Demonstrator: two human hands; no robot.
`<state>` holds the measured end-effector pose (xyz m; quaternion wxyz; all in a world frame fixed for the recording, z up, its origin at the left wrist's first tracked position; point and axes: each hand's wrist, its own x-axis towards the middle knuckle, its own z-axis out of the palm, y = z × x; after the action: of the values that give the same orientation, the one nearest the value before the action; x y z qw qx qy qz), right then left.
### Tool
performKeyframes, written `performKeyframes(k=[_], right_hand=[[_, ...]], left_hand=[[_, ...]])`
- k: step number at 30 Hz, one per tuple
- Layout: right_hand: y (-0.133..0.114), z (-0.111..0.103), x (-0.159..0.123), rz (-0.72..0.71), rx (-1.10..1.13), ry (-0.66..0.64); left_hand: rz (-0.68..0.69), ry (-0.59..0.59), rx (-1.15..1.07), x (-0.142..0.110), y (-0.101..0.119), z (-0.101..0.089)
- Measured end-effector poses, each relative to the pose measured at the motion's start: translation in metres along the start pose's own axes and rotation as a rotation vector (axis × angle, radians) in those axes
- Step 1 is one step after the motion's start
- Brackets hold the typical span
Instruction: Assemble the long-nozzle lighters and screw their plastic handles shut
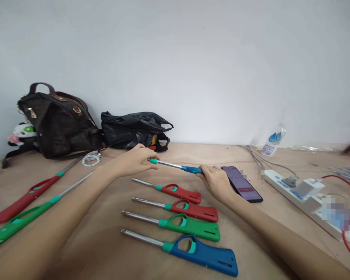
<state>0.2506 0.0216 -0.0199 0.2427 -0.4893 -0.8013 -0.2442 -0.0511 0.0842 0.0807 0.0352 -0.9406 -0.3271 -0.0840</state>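
My right hand [217,181] grips a blue lighter [189,169] with a long metal tube, held above the table and pointing left. At the tube's left end sits a small teal collar [153,160], which the fingers of my left hand [137,161] pinch. Below, long lighters lie in a column: a red lighter [183,193], a second red lighter [198,211], a green lighter [196,226] and a blue lighter [210,257]. On these, the teal collar sits between tube and handle.
Left of my arm lie a longer red lighter [26,200] and a longer green lighter [23,221]. Behind are a dark backpack [61,124], a black plastic bag [128,128] and a bead bracelet [90,159]. A phone [242,184], power strip [294,198] and bottle [274,140] stand right.
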Motion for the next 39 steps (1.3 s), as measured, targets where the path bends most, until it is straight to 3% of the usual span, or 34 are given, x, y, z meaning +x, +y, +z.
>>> performKeyframes(k=[15, 19, 23, 26, 29, 39], right_hand=[[0.004, 0.004, -0.002, 0.000, -0.019, -0.020], [0.001, -0.001, 0.000, 0.045, -0.007, -0.061], [-0.010, -0.015, 0.004, 0.060, 0.029, -0.139], [-0.020, -0.026, 0.007, -0.017, 0.071, -0.163], [-0.027, -0.034, 0.007, -0.083, 0.069, -0.155], [-0.028, -0.042, 0.012, -0.036, 0.044, -0.235]], left_hand=[[-0.058, -0.068, -0.084, -0.002, -0.001, -0.006], [-0.021, -0.057, 0.037, 0.000, -0.001, -0.004], [0.036, -0.068, 0.236, 0.008, 0.017, 0.011], [0.162, -0.081, 0.303, 0.015, 0.043, 0.031], [0.180, -0.036, 0.394, 0.018, 0.066, 0.045], [0.217, 0.094, 0.471, 0.019, 0.083, 0.046]])
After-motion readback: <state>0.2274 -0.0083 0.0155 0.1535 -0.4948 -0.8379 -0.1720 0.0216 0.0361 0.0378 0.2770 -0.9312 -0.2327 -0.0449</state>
